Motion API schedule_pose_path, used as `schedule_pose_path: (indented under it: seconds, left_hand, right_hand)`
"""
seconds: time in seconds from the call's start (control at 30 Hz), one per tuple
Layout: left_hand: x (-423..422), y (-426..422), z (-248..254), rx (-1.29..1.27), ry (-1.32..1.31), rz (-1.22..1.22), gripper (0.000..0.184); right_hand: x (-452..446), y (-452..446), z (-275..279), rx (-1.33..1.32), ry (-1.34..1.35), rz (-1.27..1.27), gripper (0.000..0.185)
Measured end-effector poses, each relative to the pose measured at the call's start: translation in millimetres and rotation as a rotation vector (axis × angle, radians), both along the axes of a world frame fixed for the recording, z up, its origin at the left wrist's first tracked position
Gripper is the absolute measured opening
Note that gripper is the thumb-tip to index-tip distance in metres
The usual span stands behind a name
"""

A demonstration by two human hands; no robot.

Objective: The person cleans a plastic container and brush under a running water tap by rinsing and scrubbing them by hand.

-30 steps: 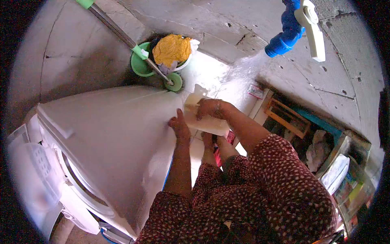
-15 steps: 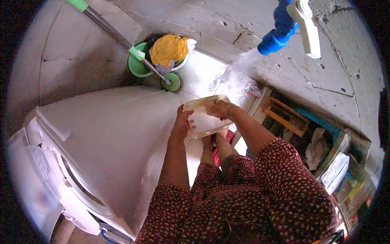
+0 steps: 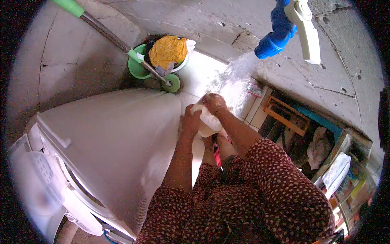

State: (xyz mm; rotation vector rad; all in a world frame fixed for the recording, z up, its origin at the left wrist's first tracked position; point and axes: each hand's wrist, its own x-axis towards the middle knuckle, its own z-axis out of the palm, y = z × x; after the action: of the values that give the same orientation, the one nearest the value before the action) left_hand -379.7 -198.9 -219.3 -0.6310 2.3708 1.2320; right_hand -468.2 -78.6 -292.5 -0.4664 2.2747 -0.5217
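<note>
A pale translucent plastic container [image 3: 208, 124] is tilted between my hands above my feet. My left hand [image 3: 192, 121] grips its left side, the thumb lying over the rim. At its far end my right hand [image 3: 213, 102] is closed over the edge, its fingertips partly hidden. Just beyond the right hand, a spray of water [image 3: 237, 73] falls from the blue tap spout [image 3: 270, 45] onto the wet floor. The white tap handle [image 3: 309, 38] hangs beside the spout.
A white washing machine [image 3: 122, 142] stands on the left. Behind it are a green bucket [image 3: 138, 71], a yellow cloth [image 3: 168, 51] and a leaning mop handle [image 3: 106, 33]. An orange frame [image 3: 286, 116] and a cluttered shelf [image 3: 345, 142] line the right wall.
The container has turned and tipped, so its wide opening no longer faces me. My right hand has moved from inside it to its far edge, nearer the water.
</note>
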Motion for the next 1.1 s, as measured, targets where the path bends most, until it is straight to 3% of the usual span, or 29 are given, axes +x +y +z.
schedule_pose_path:
  seconds: [0.07, 0.17, 0.2, 0.23, 0.27, 0.3, 0.33, 0.37, 0.4, 0.47, 0.5, 0.53, 0.6, 0.67, 0.7, 0.77, 0.83, 0.87, 0.9, 0.97, 1.0, 1.03, 1.1]
  left_hand:
    - [-2.9, 14.7, 17.8, 0.180, -0.165, 0.265, 0.044]
    - [9.5, 23.8, 3.4, 0.447, 0.111, 0.529, 0.049]
    - [-15.4, 23.0, 50.1, 0.500, 0.014, 0.574, 0.052]
    - [-13.8, 21.1, 47.9, 0.522, -0.008, 0.557, 0.054]
    - [-10.2, 18.6, 45.0, 0.541, -0.031, 0.540, 0.056]
    - [-7.0, 17.0, 42.3, 0.560, -0.054, 0.521, 0.057]
    - [-2.6, 18.7, 40.9, 0.418, -0.032, 0.392, 0.060]
    - [5.1, 23.0, 40.8, 0.275, -0.008, 0.263, 0.062]
    - [10.7, 26.3, 40.9, 0.129, 0.012, 0.136, 0.064]
    - [17.3, 34.2, 41.0, 0.064, 0.100, 0.151, 0.068]
    - [15.5, 38.6, 39.6, 0.040, 0.154, 0.160, 0.070]
    - [2.5, 33.6, 55.7, 0.086, -0.022, 0.170, 0.072]
    - [20.0, 16.0, -9.2, 0.266, 0.043, 0.152, 0.073]
    - [-7.0, 14.0, 50.9, 0.597, -0.041, 0.419, 0.074]
    - [-8.5, 16.5, 57.9, 0.576, -0.130, 0.406, 0.075]
    - [-7.4, 20.6, 63.6, 0.529, -0.301, 0.375, 0.075]
    - [26.2, 17.0, 9.6, 0.246, 0.291, 0.004, 0.077]
    - [41.8, 11.0, -19.8, 0.284, 0.223, 0.045, 0.078]
    - [52.8, 7.1, -43.9, 0.325, 0.159, 0.089, 0.079]
    - [40.1, 9.7, -26.5, 0.470, -0.001, 0.267, 0.081]
    - [12.3, 12.6, 27.7, 0.571, -0.104, 0.399, 0.082]
    - [-3.7, 14.5, 58.4, 0.669, -0.207, 0.530, 0.083]
    - [-1.3, 19.8, 49.8, 0.626, -0.148, 0.438, 0.084]
  right_hand:
    - [3.4, 13.7, -51.4, -0.292, -0.213, -0.298, 0.025]
    - [-8.7, -6.4, 29.5, -0.213, 0.392, 0.742, 0.033]
    - [-15.2, -12.0, 56.3, -0.218, -0.052, 0.441, 0.034]
    - [-21.9, -17.7, 84.3, -0.212, -0.389, 0.048, 0.037]
    - [-28.3, -20.2, 95.9, -0.156, -0.426, 0.039, 0.037]
    - [-24.6, -14.7, 66.8, -0.124, -0.104, 0.453, 0.036]
    - [-20.8, -9.1, 36.7, -0.091, 0.321, 0.783, 0.037]
    - [-26.9, -5.7, 14.7, 0.071, 0.211, 0.648, 0.026]
    - [-34.1, -5.6, 4.1, 0.036, 0.061, 0.439, 0.023]
    - [-41.4, -14.9, 33.6, -0.146, -0.468, -0.239, 0.018]
    - [-44.5, -21.7, 66.5, -0.127, -0.587, -0.299, 0.018]
    - [-44.9, -31.4, 96.2, -0.064, -0.434, 0.073, 0.020]
    - [-40.9, -34.6, 105.0, 0.010, -0.171, 0.524, 0.024]
    - [-30.2, -30.4, 84.1, 0.025, 0.037, 0.687, 0.029]
    - [-23.6, -29.6, 66.6, 0.031, 0.142, 0.764, 0.032]
    - [-36.0, -26.0, 32.4, -0.008, -0.082, 0.431, 0.028]
    - [-38.4, -24.6, 22.3, -0.194, -0.319, 0.017, 0.020]
    - [-34.3, -25.0, 28.2, -0.361, -0.455, -0.222, 0.016]
    - [-35.5, -31.2, 49.5, -0.286, -0.485, -0.071, 0.012]
    - [-35.7, -35.2, 89.0, -0.259, -0.416, 0.109, 0.011]
    - [-34.6, -33.0, 106.8, -0.291, -0.319, 0.130, 0.014]
    - [-36.0, -34.3, 80.7, -0.204, -0.245, 0.351, 0.017]
    - [-42.0, -34.2, 62.6, -0.257, -0.476, -0.211, 0.020]
